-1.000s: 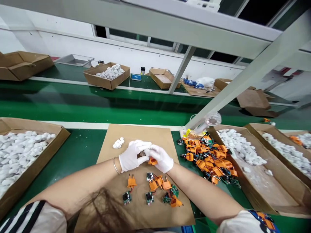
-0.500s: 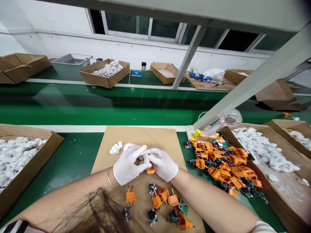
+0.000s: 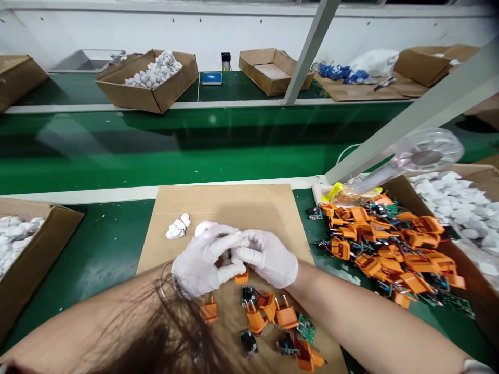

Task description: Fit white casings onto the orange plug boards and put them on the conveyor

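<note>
Your white-gloved left grip (image 3: 205, 258) and right grip (image 3: 268, 258) are curled together, fingers closed in; can't tell exactly what they hold. An orange plug housing (image 3: 241, 276) shows just beneath them, above the cardboard sheet (image 3: 218, 208), beside loose orange plugs (image 3: 286, 317) and a green circuit board (image 3: 306, 328).

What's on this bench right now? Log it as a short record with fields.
Left hand: white-gloved left hand, fingers closed around a small white piece
Right hand: white-gloved right hand, pressed against the same piece
Just below the hands: orange plug
On the sheet: cardboard sheet, white lumps, loose orange plugs, circuit board
Right of the sheet: heap of orange plugs with circuit boards, on green conveyor belt
Far right: cardboard box of white pieces
</note>
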`<state>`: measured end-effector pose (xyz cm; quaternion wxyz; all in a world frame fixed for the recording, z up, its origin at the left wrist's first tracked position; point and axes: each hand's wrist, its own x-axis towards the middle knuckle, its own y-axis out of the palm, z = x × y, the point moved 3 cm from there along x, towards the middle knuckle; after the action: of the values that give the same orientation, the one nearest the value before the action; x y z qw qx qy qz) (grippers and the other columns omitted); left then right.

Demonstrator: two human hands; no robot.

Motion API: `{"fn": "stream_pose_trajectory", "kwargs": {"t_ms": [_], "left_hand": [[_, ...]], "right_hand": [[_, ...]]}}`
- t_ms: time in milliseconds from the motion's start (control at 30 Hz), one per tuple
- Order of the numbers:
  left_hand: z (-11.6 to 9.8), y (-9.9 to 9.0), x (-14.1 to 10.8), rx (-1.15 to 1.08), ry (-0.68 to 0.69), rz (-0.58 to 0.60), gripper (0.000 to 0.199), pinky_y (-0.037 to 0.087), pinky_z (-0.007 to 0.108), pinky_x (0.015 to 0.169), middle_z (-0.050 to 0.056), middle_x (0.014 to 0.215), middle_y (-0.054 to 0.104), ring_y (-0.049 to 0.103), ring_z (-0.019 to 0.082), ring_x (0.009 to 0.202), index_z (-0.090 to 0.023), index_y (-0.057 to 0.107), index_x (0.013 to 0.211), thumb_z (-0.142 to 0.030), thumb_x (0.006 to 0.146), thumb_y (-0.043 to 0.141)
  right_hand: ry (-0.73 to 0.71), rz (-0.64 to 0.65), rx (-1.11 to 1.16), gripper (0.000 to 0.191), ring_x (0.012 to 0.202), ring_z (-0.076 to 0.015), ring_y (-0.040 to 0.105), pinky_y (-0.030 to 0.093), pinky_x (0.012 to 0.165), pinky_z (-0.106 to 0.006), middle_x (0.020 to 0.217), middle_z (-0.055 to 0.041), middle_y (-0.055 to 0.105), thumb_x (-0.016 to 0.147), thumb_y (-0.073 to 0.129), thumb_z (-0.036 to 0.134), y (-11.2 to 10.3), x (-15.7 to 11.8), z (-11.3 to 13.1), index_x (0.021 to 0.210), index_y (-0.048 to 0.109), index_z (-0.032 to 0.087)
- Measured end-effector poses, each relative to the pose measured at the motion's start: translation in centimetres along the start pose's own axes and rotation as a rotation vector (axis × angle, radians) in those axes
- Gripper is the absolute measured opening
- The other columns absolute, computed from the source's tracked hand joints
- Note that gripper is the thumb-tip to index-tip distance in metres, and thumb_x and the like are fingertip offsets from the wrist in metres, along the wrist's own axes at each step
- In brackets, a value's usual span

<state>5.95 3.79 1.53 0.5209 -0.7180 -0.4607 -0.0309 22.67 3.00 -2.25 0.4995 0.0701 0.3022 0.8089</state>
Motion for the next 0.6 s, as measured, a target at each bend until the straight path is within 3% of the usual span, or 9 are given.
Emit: {"fn": "stream_pose_trajectory", "kwargs": {"t_ms": [133,300,500,600], "left_hand": [[-0.05,0.0,-0.06,-0.016,-0.019,-0.001,0.058,0.067,0.041,0.091,0.007,0.122,0.075,0.075,0.025,0.104,-0.031,0.056,0.14,-0.043,0.09,0.081],[-0.16,0.12,0.17,-0.017,-0.02,-0.026,0.05,0.067,0.04,0.089,0.006,0.117,0.077,0.076,0.024,0.099,-0.03,0.058,0.136,-0.038,0.092,0.08],[0.21,0.21,-0.24,-0.049,-0.017,-0.056,0.049,0.065,0.044,0.091,0.008,0.119,0.078,0.077,0.025,0.102,-0.028,0.059,0.137,-0.048,0.095,0.075],[0.17,0.34,-0.25,-0.048,-0.02,0.012,0.043,0.065,0.042,0.091,0.008,0.12,0.078,0.077,0.024,0.102,-0.027,0.063,0.134,-0.044,0.097,0.075]], "right_hand": [[-0.001,0.016,-0.014,0.03,0.064,-0.0102,0.058,0.052,0.066,-0.026,0.073,0.0021,0.071,0.076,0.093,0.042,0.28,-0.05,0.12,0.088,0.076,0.02],[-0.031,-0.041,-0.078,0.032,0.062,-0.0106,0.053,0.05,0.065,-0.027,0.067,0.0039,0.064,0.077,0.091,0.044,0.3,-0.06,0.19,0.084,0.072,0.02],[-0.044,0.109,-0.048,0.036,0.067,-0.0125,0.048,0.043,0.067,-0.03,0.069,0.0033,0.056,0.078,0.089,0.043,1.01,-0.27,0.73,0.07,0.063,0.02],[0.002,0.106,-0.055,0.036,0.064,-0.0109,0.045,0.037,0.064,-0.028,0.067,0.005,0.052,0.077,0.091,0.037,0.98,-0.31,0.6,0.069,0.059,0.02]]}}
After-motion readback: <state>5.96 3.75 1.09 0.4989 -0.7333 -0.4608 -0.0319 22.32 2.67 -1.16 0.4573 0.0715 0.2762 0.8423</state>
